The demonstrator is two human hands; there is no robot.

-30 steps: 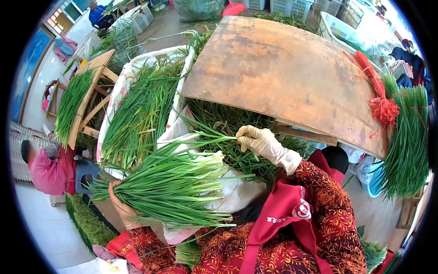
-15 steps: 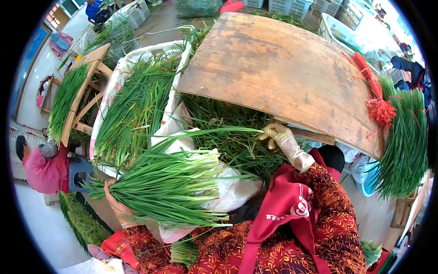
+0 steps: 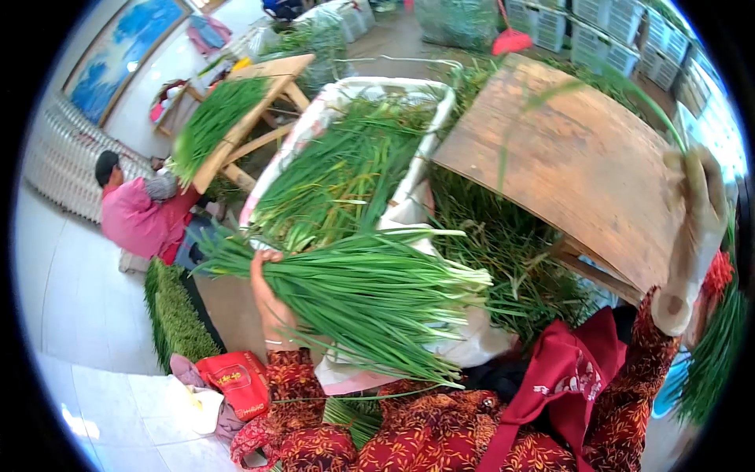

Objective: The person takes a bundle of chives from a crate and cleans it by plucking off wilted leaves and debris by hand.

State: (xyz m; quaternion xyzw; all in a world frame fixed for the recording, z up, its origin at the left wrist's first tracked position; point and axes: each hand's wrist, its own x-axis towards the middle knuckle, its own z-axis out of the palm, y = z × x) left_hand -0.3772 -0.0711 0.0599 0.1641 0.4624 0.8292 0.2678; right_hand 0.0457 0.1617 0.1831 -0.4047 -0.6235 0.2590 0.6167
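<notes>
My bare left hand (image 3: pixel 271 303) is wrapped round a large bunch of green stalks (image 3: pixel 370 291), held near its leafy end, with the pale ends pointing right. At the far right, my gloved right hand (image 3: pixel 698 204) is raised beyond the wooden board (image 3: pixel 566 157), its fingers bent together round a long green blade (image 3: pixel 649 102) that arches up to the left and is blurred. Beyond the bunch, more green stalks lie in a white lined crate (image 3: pixel 436 118).
Loose greens (image 3: pixel 503 244) lie under the board's near edge. On the left, a person in pink (image 3: pixel 145 216) sits beside a slanted wooden stand (image 3: pixel 224 161) with greens. A red bag (image 3: pixel 236 383) lies at lower left. Red ties (image 3: pixel 718 274) hang at the right.
The view has swung right. My right hand has moved from beside the board's near edge up to the far right, carrying a long blade. My left hand keeps hold of the bunch.
</notes>
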